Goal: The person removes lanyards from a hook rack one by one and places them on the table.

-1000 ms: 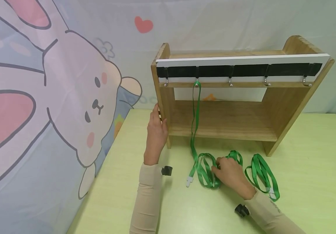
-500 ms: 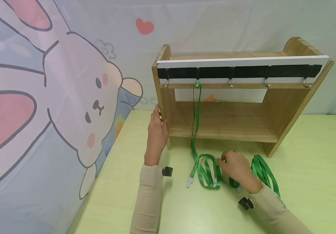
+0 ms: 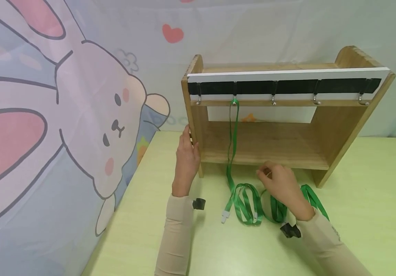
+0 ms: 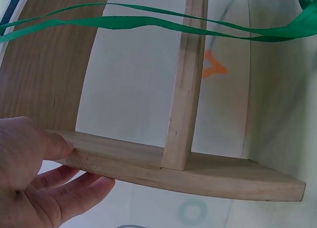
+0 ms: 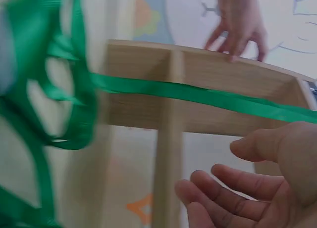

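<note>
My left hand (image 3: 186, 163) grips the left side panel of a wooden shelf (image 3: 267, 140); in the left wrist view the thumb (image 4: 59, 145) lies on the panel, with fingers beyond it. A green lanyard (image 3: 234, 138) hangs from the second hook (image 3: 234, 102), its white clip (image 3: 225, 216) low on the table. My right hand (image 3: 282, 186) hovers before the lower shelf board, fingers loosely bent. The right wrist view shows nothing between thumb and fingers. Beside and below it lie coiled lanyards (image 3: 259, 209), one (image 3: 280, 211) partly under the hand.
Another coiled lanyard (image 3: 311, 197) lies right, partly hidden by the right forearm. A white and black strip (image 3: 296, 87) across the shelf front carries several metal hooks. The pale green table (image 3: 373, 199) runs back to a printed cloth (image 3: 270, 30).
My right hand has left the lanyard coil nearest the hanging one, moving right and then up towards the shelf. My left hand stays on the side panel.
</note>
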A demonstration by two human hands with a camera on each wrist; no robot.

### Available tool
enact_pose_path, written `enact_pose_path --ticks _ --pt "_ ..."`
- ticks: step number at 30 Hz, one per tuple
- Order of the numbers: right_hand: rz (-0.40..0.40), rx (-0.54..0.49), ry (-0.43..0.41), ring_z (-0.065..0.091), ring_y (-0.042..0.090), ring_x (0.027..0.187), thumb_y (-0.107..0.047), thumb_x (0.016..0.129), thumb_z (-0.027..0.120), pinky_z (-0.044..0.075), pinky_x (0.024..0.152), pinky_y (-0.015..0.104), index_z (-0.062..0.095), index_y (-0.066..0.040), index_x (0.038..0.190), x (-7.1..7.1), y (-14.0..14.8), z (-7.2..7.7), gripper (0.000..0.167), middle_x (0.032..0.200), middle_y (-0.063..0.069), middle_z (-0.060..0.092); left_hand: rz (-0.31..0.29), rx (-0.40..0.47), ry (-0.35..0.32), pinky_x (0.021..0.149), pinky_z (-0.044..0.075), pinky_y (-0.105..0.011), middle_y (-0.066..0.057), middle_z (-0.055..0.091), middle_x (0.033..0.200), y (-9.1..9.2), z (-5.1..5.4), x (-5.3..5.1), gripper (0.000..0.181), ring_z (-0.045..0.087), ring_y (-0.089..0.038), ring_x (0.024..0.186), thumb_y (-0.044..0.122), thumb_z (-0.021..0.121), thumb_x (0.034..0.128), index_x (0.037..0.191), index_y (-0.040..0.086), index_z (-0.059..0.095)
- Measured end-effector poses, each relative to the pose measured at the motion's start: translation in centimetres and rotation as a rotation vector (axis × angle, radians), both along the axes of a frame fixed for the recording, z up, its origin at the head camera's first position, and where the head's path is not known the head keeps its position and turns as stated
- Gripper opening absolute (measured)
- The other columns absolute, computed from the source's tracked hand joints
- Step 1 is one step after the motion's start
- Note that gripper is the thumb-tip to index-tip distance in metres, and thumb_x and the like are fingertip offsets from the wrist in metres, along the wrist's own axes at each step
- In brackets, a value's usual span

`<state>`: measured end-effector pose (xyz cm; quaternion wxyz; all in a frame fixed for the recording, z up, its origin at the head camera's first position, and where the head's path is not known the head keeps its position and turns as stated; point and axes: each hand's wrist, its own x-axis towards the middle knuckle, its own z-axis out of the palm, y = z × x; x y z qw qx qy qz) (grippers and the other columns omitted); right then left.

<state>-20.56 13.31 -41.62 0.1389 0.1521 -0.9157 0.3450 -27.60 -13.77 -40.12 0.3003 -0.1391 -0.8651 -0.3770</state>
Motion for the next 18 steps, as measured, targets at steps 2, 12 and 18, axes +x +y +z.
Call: enact_pose_path --ticks 2,12,18 --pt "-0.003 -0.051 0.027 0.069 0.028 0.074 -0.011 0.099 0.062 0.057 0.067 0.046 0.073 0.003 0.101 -0.1 -0.2 0.9 0.018 0.087 0.012 0.073 0.005 -0.002 -0.004 0.084 0.059 -0.046 -0.031 0.05 0.13 0.0 0.0 0.0 0.059 0.063 -0.044 0.109 -0.007 0.055 0.0997 0.152 -0.006 0.027" --pt "-0.052 -0.267 0.293 0.069 0.029 0.07 0.0 0.093 0.067 0.047 0.062 0.01 0.072 0.005 0.096 -0.9 -1.0 3.5 0.008 0.082 0.015 0.073 0.002 -0.002 0.016 0.081 0.06 -0.046 -0.03 0.051 0.126 0.1 0.1 0.0 0.059 0.064 -0.043 0.106 -0.008 0.055 0.0993 0.152 -0.006 0.027" --pt "-0.098 -0.329 0.326 0.068 0.031 0.071 -0.001 0.093 0.068 0.044 0.063 0.005 0.072 0.005 0.095 -1.2 -1.9 4.3 0.007 0.084 0.017 0.072 -0.001 0.0 0.002 0.082 0.06 -0.046 -0.03 0.052 0.127 0.1 0.1 0.0 0.059 0.064 -0.043 0.108 -0.007 0.055 0.0998 0.152 -0.005 0.028"
